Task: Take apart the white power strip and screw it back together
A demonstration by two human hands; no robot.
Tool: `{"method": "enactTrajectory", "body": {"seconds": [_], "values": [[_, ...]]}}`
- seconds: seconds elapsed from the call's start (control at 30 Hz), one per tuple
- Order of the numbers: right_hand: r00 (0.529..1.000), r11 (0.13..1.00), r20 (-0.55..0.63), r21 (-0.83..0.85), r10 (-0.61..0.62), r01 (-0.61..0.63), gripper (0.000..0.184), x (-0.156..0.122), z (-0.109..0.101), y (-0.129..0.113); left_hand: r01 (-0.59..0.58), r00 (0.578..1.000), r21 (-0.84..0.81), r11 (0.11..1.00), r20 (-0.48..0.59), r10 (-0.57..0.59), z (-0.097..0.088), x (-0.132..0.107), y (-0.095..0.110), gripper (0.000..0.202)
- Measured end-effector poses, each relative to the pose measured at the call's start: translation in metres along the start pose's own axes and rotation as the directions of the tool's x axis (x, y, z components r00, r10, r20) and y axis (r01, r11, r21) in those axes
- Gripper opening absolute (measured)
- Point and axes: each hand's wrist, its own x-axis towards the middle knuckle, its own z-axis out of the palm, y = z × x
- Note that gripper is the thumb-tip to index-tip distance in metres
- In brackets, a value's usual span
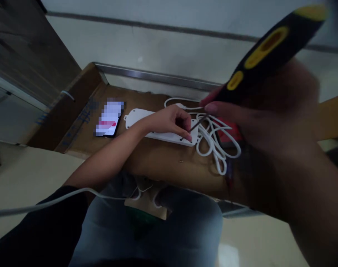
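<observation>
A black and yellow screwdriver (265, 48) is gripped in my right hand (274, 107), its handle large and close to the camera. The thin shaft slants down to the left, toward the right end of a white power strip (169, 137) with small dark holes. Over that strip lies my left hand (171, 120), its fingers curled and thumb and fingertips closed around the lower end of the shaft. Whatever they pinch there is hidden. A bundled white cable (210, 142) lies in loops just right of the strip.
A lit phone (109, 118) rests on the brown cardboard surface (158, 159), left of the strip. A red object (227, 131) sits partly under the cable loops. Another white cord (88, 190) crosses my left sleeve. A small screw-like piece (181, 161) lies near the front.
</observation>
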Motion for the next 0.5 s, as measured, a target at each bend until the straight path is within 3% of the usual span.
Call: {"method": "enactTrajectory", "body": {"seconds": [0.13, 0.23, 0.43, 0.5], "values": [[0.996, 0.998, 0.080, 0.038, 0.050, -0.053, 0.034, -0.003, -0.004, 0.000, -0.009, 0.994, -0.160, 0.987, 0.107, 0.026, -0.003, -0.002, -0.002, 0.029], [0.992, 0.991, 0.049, -0.065, 0.119, -0.116, 0.048, 0.000, -0.007, -0.003, -0.028, 0.987, -0.184, 0.983, 0.148, 0.055, -0.007, -0.002, -0.004, 0.021], [0.995, 0.930, 0.052, -0.362, 0.088, -0.063, 0.061, -0.001, -0.011, 0.002, -0.033, 0.993, -0.159, 0.987, 0.111, 0.051, -0.007, 0.000, -0.007, 0.017], [0.997, 0.936, -0.025, -0.343, 0.073, -0.078, 0.059, -0.006, -0.011, 0.010, -0.024, 0.995, -0.161, 0.987, 0.094, 0.040, -0.006, 0.000, -0.006, 0.016]]}}
